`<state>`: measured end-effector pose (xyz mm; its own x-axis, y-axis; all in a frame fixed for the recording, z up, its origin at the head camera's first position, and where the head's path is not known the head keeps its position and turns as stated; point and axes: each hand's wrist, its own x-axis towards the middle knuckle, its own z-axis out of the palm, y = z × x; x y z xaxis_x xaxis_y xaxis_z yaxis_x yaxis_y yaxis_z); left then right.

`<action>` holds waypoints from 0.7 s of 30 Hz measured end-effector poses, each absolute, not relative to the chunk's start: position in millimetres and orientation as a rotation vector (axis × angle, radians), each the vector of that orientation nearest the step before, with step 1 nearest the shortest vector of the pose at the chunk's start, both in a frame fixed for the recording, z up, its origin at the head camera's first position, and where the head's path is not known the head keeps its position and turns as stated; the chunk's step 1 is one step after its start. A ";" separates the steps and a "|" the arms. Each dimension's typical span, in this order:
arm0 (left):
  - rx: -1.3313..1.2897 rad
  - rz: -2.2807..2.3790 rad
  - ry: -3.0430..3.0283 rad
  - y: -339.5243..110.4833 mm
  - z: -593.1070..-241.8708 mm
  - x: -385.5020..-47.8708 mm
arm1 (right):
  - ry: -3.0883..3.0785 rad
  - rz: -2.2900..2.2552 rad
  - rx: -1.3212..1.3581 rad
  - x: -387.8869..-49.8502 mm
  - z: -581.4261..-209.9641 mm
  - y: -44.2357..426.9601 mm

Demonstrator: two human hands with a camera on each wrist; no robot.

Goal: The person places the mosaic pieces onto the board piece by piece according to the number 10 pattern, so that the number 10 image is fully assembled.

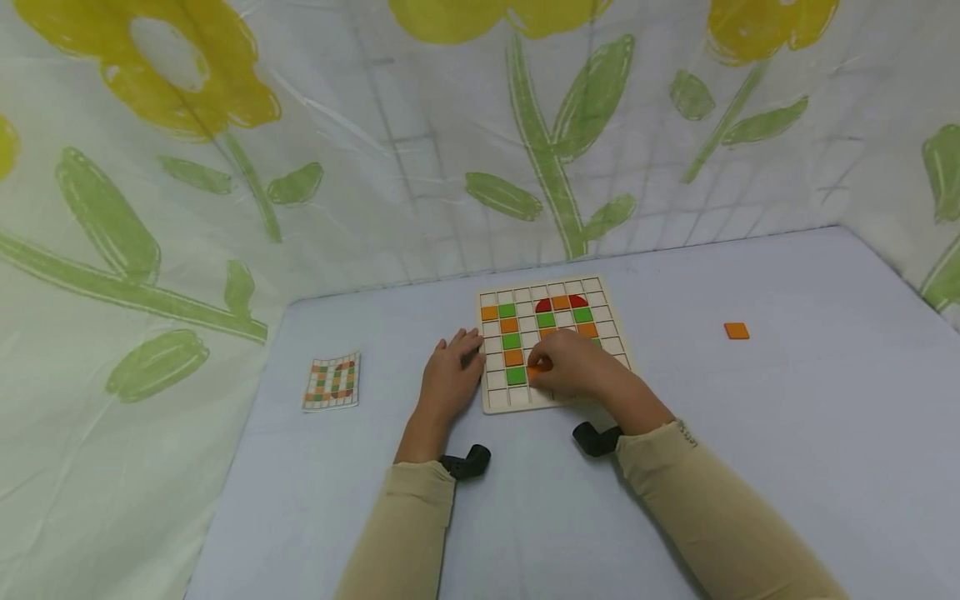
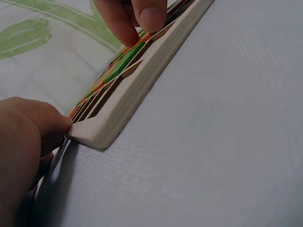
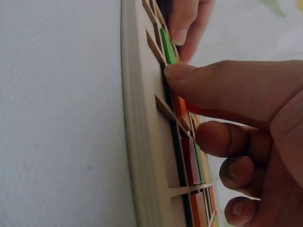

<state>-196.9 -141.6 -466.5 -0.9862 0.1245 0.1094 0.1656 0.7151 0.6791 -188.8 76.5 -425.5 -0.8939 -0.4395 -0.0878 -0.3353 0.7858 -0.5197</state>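
A square wooden grid board (image 1: pixel 498 398) lies on the table, with green, orange and dark red tiles set in some cells. My left hand (image 1: pixel 452 372) rests at its left edge, fingers extended and touching the rim; in the left wrist view the thumb meets the board's corner. Over the lower middle of the grid, my right hand (image 1: pixel 573 364) pinches an orange tile (image 3: pixel 181 111) between thumb and index finger, low in a cell beside a green tile (image 1: pixel 516 376). The other right fingers are curled. Part of the grid is hidden beneath this hand.
On the left lies a small card (image 1: pixel 331 382) printed with a coloured grid pattern. A loose orange tile (image 1: pixel 737 331) sits far to the right. A flower-printed curtain (image 1: pixel 420 167) hangs behind the pale table (image 1: pixel 787 467). Each wrist wears a black device (image 1: pixel 472 462).
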 end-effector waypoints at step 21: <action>-0.264 -1.130 -2.833 -143.1 -470.3 -197.8 | 2.785 -0.863 -0.345 -202.4 -415.4 136.0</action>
<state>-197.8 -143.1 -470.3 -0.9819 0.1297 0.1379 0.1889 0.7131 0.6751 -202.4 136.0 -415.4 -0.9516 -0.2807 -0.1253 -0.1607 0.8018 -0.5756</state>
